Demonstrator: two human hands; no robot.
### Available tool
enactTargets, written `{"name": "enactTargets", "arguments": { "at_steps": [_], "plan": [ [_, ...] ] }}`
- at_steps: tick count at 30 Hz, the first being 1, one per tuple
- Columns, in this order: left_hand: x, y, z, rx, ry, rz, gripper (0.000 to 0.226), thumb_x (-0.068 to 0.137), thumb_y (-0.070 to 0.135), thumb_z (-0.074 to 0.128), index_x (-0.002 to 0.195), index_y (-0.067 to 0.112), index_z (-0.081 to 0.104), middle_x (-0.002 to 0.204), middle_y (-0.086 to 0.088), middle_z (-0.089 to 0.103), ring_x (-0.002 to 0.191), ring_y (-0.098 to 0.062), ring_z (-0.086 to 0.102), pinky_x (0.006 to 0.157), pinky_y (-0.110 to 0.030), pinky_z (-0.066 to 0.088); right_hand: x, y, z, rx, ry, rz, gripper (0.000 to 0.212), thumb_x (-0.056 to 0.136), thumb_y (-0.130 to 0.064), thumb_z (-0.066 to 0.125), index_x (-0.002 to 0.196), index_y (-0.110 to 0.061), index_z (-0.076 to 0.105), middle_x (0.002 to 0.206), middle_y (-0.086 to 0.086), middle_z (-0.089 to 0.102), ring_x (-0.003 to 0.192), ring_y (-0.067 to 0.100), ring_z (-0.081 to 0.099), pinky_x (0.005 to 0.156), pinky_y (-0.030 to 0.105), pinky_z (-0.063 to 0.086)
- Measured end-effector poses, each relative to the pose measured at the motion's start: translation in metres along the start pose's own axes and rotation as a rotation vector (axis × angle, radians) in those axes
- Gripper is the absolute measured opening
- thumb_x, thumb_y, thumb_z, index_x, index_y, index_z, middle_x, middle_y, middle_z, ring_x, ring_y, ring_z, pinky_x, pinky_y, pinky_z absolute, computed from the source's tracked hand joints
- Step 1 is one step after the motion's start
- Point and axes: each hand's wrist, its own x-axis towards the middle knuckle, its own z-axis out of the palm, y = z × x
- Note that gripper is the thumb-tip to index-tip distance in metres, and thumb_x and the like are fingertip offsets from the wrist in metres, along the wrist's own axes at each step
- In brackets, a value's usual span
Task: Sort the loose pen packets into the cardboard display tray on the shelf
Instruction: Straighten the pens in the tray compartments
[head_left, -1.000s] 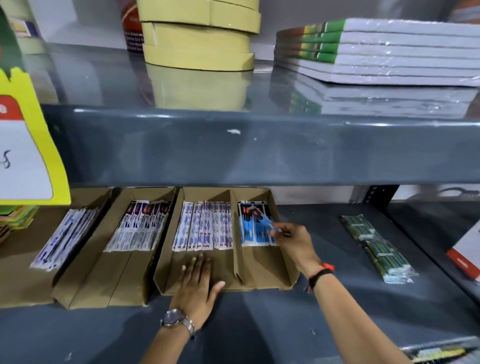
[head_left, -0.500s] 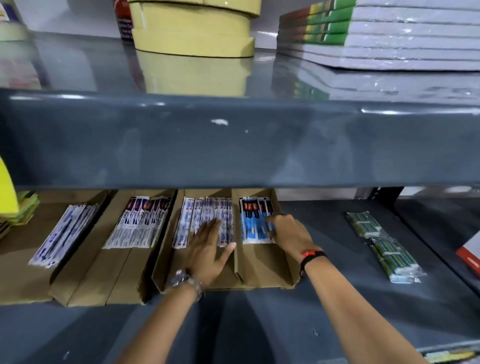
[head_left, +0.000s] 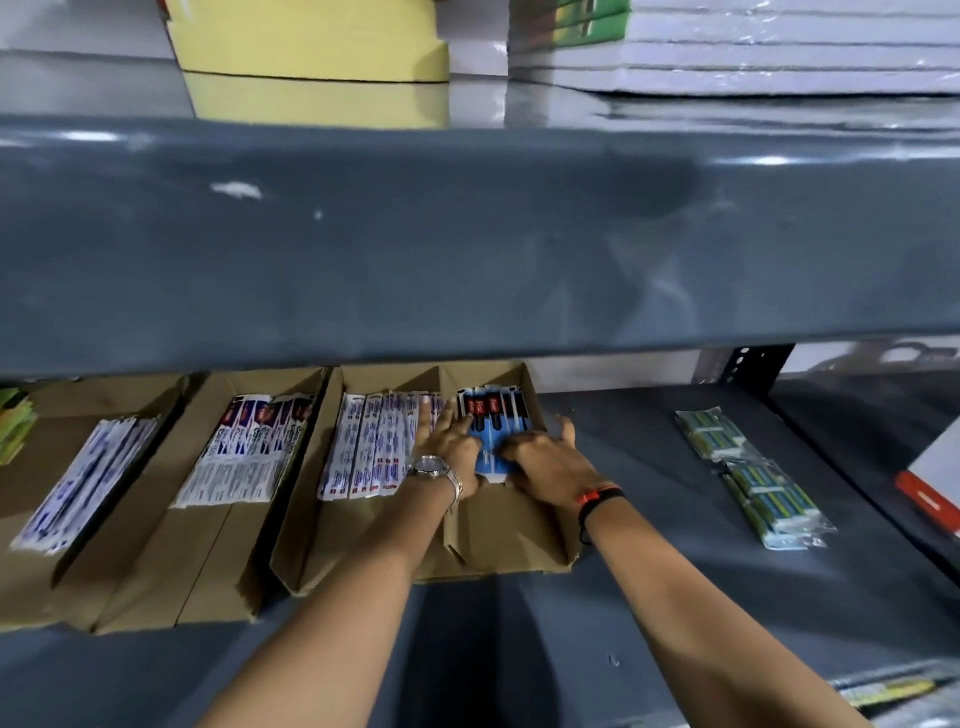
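Left hand (head_left: 451, 441) now flat on blue packets (head_left: 492, 434)

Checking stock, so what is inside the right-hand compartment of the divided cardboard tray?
A stack of blue pen packets with red and black tops. The left hand and right hand lie on its lower part, hiding it. How many packets it holds cannot be told.

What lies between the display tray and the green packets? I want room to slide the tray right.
Only bare grey shelf between tray and green packets, in the head view.
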Motion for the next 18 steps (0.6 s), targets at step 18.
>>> {"name": "enactTargets", "arguments": {
  "at_steps": [18],
  "plan": [
    [-0.026, -0.074, -0.020, -0.157, 0.188, -0.171, 0.049, 0.084, 0.060, 0.031, 0.126, 0.035, 0.039, 0.150, 0.002, 0.021, 0.139, -0.025, 0.009, 0.100, -0.052, -0.022, -0.001, -0.012, -0.031, 0.126, 0.232, 0.047, 0.041, 0.087, -0.002, 0.046, 0.122, -0.022, 0.054, 0.119, 0.004, 0.066, 0.116, 0.024, 0.055, 0.112, 0.052, 0.009]
  ]
}}
